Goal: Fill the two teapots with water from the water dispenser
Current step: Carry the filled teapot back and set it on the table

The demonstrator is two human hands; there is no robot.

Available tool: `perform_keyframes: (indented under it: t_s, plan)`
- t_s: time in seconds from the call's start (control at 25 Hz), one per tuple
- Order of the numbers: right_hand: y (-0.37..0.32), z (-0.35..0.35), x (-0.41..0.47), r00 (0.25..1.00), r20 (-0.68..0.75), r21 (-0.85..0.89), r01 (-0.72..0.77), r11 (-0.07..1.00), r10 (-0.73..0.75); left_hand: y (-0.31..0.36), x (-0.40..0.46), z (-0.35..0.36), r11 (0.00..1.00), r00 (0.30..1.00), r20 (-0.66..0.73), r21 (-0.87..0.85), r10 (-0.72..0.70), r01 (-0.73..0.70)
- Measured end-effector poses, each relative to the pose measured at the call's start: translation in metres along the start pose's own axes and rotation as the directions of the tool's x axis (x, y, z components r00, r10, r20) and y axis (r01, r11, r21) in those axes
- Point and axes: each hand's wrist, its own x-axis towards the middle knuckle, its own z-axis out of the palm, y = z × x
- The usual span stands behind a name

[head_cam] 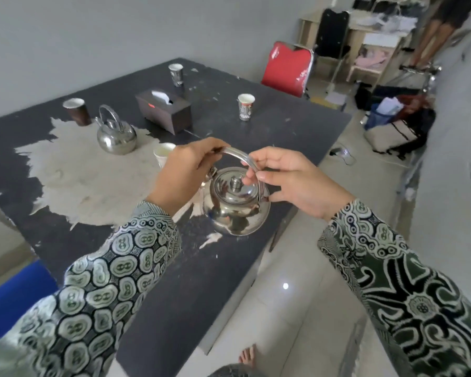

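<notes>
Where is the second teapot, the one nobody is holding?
In the head view the free teapot stands on the table's left side, on the worn pale patch, between the brown cup and the tissue box.

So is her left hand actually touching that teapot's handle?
Touching. The head view shows the left hand curled round the handle of the near teapot.

near teapot (235,205) at table (283,126) edge | far teapot (116,136) left, behind
</notes>
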Motion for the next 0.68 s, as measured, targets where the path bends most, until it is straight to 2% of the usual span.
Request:
perform_keyframes:
  t_s: [0.12, 0.24, 0.52, 0.68]
  plan:
    - [-0.018, -0.038, 0.059, 1.000, -0.004, -0.006, 0.014, 1.000, -0.014, -0.005, 0.049, 0.009, 0.992, 0.989, -0.087, 0.012, -0.123, 0.125]
    - [-0.025, -0.068, 0.104, 1.000, -0.026, 0.053, 0.012, 0.999, -0.011, -0.004, 0.086, 0.023, 0.969, 0.969, 0.014, 0.047, -0.245, 0.244]
    - [-0.038, -0.133, 0.217, 0.997, 0.002, 0.144, 0.079, 0.986, -0.080, -0.047, 0.158, 0.067, 0.964, 0.973, 0.059, 0.160, -0.223, 0.211]
    - [-0.042, -0.172, 0.298, 0.993, 0.059, 0.154, 0.090, 0.984, -0.100, -0.075, 0.225, 0.099, 0.920, 0.964, -0.017, 0.295, -0.265, 0.258]
